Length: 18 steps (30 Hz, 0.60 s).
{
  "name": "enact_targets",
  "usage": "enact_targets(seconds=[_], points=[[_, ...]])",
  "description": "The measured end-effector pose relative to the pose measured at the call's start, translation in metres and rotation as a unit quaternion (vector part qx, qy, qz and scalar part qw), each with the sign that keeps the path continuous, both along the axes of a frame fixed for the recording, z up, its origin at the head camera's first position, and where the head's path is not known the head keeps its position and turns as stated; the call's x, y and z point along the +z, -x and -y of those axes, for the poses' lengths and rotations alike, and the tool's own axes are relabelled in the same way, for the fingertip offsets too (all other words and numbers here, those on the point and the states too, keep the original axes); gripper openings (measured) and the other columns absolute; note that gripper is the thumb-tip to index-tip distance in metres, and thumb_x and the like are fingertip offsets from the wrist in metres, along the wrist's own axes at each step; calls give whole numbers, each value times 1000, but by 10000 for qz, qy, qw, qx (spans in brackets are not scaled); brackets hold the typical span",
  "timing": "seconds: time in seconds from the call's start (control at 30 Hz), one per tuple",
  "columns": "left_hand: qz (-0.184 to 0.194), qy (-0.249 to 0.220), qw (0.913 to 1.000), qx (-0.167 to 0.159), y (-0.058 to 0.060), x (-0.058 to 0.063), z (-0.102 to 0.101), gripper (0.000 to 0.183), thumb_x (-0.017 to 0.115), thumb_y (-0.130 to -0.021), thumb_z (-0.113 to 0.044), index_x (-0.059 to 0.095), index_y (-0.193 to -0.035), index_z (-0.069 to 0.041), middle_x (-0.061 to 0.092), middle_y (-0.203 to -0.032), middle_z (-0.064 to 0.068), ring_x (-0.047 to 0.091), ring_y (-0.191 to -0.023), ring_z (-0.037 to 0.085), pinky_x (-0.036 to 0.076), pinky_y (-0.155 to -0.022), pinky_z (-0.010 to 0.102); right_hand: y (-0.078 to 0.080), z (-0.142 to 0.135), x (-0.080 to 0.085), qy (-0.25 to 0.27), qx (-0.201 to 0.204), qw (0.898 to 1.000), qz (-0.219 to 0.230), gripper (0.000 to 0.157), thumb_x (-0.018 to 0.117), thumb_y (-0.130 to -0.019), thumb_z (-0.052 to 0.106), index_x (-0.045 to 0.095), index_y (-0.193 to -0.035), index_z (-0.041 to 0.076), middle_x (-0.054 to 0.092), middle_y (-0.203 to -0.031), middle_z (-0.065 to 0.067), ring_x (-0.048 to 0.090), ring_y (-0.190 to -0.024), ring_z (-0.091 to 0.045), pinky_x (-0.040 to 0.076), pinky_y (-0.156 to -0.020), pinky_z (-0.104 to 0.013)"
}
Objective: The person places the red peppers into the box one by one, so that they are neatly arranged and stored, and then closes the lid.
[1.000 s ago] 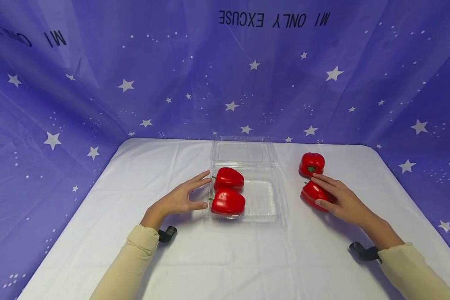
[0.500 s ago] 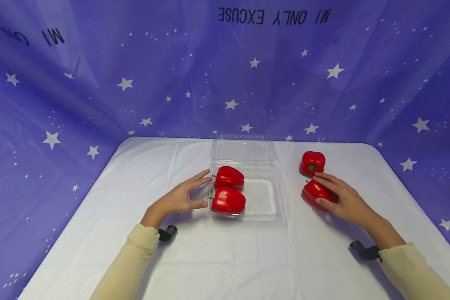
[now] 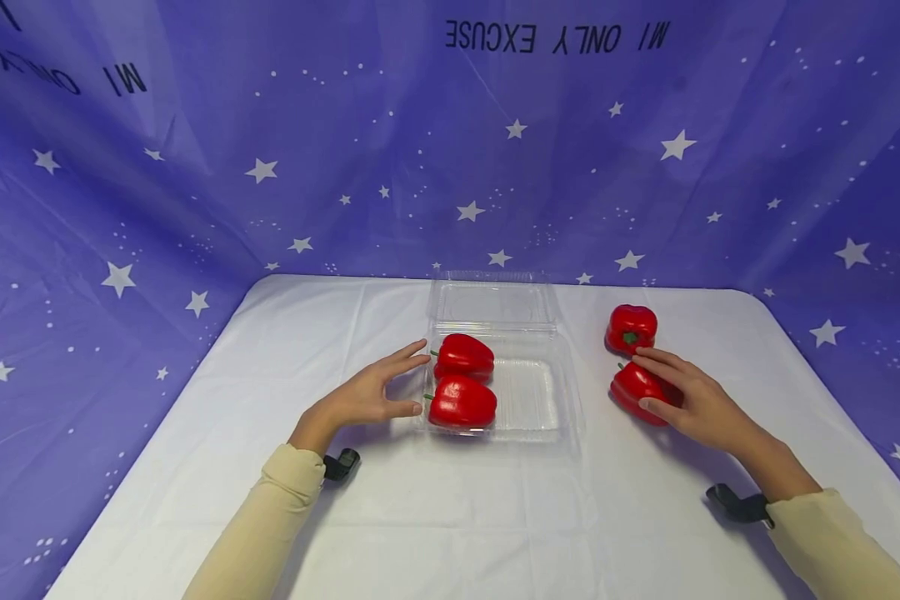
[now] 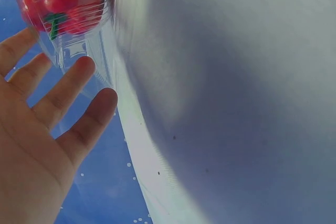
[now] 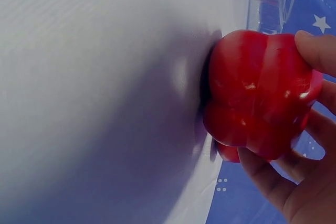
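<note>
My right hand point(image 3: 701, 408) holds a red bell pepper point(image 3: 634, 388) on the table, right of the container. In the right wrist view, thumb and fingers lie on opposite sides of this pepper point(image 5: 257, 93). Just behind it sits another red bell pepper point(image 3: 632, 327), its green stem facing me. A clear plastic clamshell container point(image 3: 528, 400) stands at mid-table with its lid folded back. Two red bell peppers lie in its left half, a rear one point(image 3: 465, 357) and a front one point(image 3: 462, 403). At the container's left side, my left hand point(image 3: 360, 398) has its fingers spread, holding nothing.
A white cloth point(image 3: 450, 525) covers the table. Purple curtains with white stars point(image 3: 465, 150) close off the back and sides. The clear lid point(image 3: 492, 302) lies toward the table's back edge. Each wrist carries a black camera mount, such as the right one point(image 3: 738, 505).
The head view has shifted slightly, so everything appears a little farther right. Both hands, the peppers and the container keep their places relative to one another.
</note>
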<state>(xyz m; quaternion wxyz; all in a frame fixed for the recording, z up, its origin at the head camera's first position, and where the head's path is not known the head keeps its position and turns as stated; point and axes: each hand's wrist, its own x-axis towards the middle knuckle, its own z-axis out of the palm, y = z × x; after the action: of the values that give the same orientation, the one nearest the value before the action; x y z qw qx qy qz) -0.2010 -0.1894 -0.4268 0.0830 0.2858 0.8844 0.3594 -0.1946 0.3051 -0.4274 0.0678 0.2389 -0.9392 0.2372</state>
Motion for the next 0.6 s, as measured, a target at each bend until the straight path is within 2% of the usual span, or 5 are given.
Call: enact_targets(seconds=[0.33, 0.6], points=[[47, 32, 10000, -4, 0, -1, -2, 74, 75, -85, -26, 44, -150, -9, 24, -167, 5, 25, -153, 33, 29, -121, 58, -18, -1, 4, 37, 105, 9999, 21, 66, 78, -83, 14, 52, -143, 7, 46, -147, -20, 48, -127, -48, 52, -87, -67], [58, 12, 10000, 41, -2, 0, 0, 74, 75, -85, -25, 44, -150, -9, 24, -166, 6, 24, -153, 33, 28, -121, 58, -19, -1, 6, 69, 41, 9999, 76, 67, 78, -83, 14, 51, -143, 6, 45, -147, -21, 47, -126, -48, 52, -86, -68]])
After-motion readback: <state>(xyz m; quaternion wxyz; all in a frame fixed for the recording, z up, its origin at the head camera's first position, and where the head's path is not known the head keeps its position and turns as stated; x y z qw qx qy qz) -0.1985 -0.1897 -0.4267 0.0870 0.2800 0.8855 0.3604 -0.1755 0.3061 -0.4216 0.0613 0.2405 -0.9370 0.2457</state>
